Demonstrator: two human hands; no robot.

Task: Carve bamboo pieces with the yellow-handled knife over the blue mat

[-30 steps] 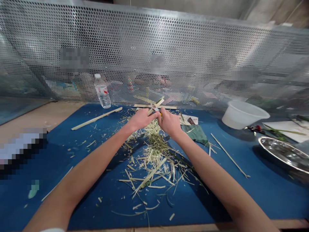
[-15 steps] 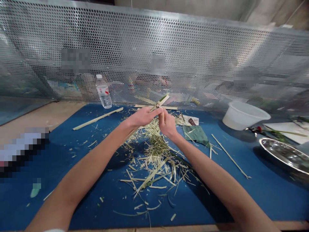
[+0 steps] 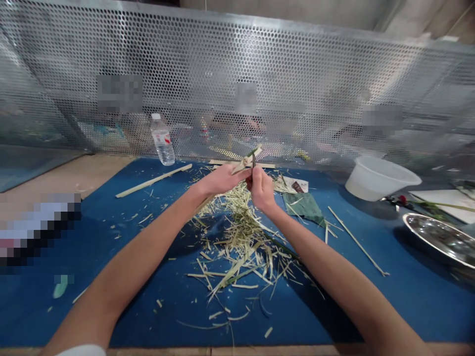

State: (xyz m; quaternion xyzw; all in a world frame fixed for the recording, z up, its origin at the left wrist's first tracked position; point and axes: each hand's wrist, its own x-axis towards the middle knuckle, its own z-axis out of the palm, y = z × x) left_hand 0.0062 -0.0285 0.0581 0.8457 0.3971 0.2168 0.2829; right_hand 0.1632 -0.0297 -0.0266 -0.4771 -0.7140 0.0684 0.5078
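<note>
My left hand (image 3: 224, 179) is closed around a pale bamboo strip (image 3: 256, 152) with a green outer side, whose far end sticks up past the fingers. Close beside it, my right hand (image 3: 261, 188) grips a small knife (image 3: 254, 159); only a short dark blade shows above the thumb, and its handle is hidden in the fist. The blade is at the strip, though I cannot tell whether it cuts in. Beneath both hands lies a heap of thin bamboo shavings (image 3: 243, 222) on the blue mat (image 3: 156, 267).
A water bottle (image 3: 163, 141) and a long bamboo strip (image 3: 154, 181) are at the left. To the right stand a white plastic tub (image 3: 382, 178) and a shiny metal bowl (image 3: 441, 237), near a green cloth-like piece (image 3: 305, 206) and a thin stick (image 3: 358, 241). A perforated metal screen (image 3: 208, 59) rises behind.
My right hand has drawn slightly right and turned, so the knife blade now shows upright above the thumb. My left hand keeps its hold on the strip. The whole view has shifted slightly.
</note>
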